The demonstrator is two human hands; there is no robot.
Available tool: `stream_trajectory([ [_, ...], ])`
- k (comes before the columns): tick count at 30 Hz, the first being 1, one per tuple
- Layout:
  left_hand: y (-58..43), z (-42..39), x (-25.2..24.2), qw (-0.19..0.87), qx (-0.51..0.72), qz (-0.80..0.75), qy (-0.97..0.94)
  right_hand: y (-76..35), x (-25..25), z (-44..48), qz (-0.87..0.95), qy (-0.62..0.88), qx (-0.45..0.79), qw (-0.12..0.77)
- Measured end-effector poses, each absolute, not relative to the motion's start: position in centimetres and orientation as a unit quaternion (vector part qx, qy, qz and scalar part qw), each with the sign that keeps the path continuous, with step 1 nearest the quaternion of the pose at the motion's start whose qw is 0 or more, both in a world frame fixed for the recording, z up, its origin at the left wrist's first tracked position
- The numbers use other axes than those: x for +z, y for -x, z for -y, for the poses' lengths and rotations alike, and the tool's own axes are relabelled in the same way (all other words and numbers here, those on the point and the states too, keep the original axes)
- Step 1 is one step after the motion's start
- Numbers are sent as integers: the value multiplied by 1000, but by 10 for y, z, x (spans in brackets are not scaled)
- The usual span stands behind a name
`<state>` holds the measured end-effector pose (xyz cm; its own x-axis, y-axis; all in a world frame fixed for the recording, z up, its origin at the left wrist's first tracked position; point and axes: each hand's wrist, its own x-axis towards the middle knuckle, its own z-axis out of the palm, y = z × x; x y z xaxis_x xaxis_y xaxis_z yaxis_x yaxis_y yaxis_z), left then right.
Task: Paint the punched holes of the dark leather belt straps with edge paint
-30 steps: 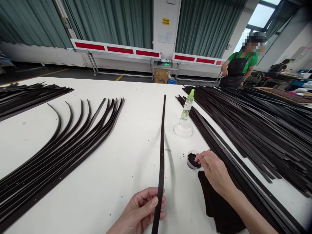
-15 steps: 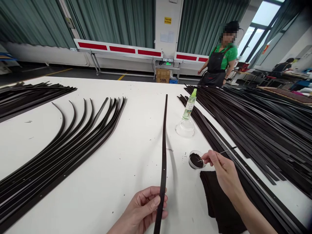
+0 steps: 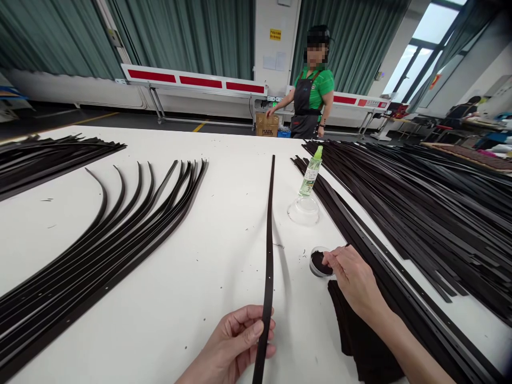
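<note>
My left hand [image 3: 236, 341] pinches the near end of a long dark belt strap [image 3: 269, 250], held on edge and running away from me across the white table [image 3: 224, 176]. My right hand [image 3: 354, 282] is closed on a thin stick, its tip down in a small round pot of dark dye [image 3: 319, 262]; the stick is mostly hidden by my fingers. A dark cloth [image 3: 360, 341] lies under my right wrist.
A fan of curved straps [image 3: 100, 250] lies on the left, more straps [image 3: 52, 154] at far left, and a large pile of straps [image 3: 420, 208] on the right. A green spray bottle [image 3: 311, 172] and clear dish [image 3: 303, 210] stand beyond the pot. A person in green [image 3: 310, 90] stands behind the table.
My right hand lifted the stick out of the pot, then lowered it back in. The person in green walked left along the far side. My left hand stayed put.
</note>
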<state>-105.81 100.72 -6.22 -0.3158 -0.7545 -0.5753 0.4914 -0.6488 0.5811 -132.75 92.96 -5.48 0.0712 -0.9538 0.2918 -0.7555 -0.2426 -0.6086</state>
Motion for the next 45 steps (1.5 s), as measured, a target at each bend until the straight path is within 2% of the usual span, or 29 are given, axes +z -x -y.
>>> stream_trajectory([
  [4, 1057, -1008, -65, 390, -803, 162, -421, 1329, -46, -937, -618, 676, -366, 168],
  [9, 1057, -1009, -66, 391, -810, 177, -401, 1316, -37, -958, -582, 567, -478, 334],
  [11, 1058, -1009, -65, 395, -811, 183, -390, 1303, -36, -971, -558, 571, -486, 356],
  [14, 1059, -1010, -63, 405, -819, 196, -355, 1281, -35, -989, -519, 639, -471, 318],
  [18, 1060, -1010, -66, 414, -833, 187, -315, 1260, -36, -1001, -371, 765, -464, 248],
  [21, 1061, -1010, -68, 420, -834, 185, -307, 1253, -38, -1000, -313, 804, -456, 218],
  [34, 1061, -1009, -63, 409, -828, 184, -337, 1248, -46, -998, -294, 811, -451, 228],
  [45, 1061, -1009, -64, 413, -829, 190, -327, 1246, -46, -996, -292, 830, -432, 198],
])
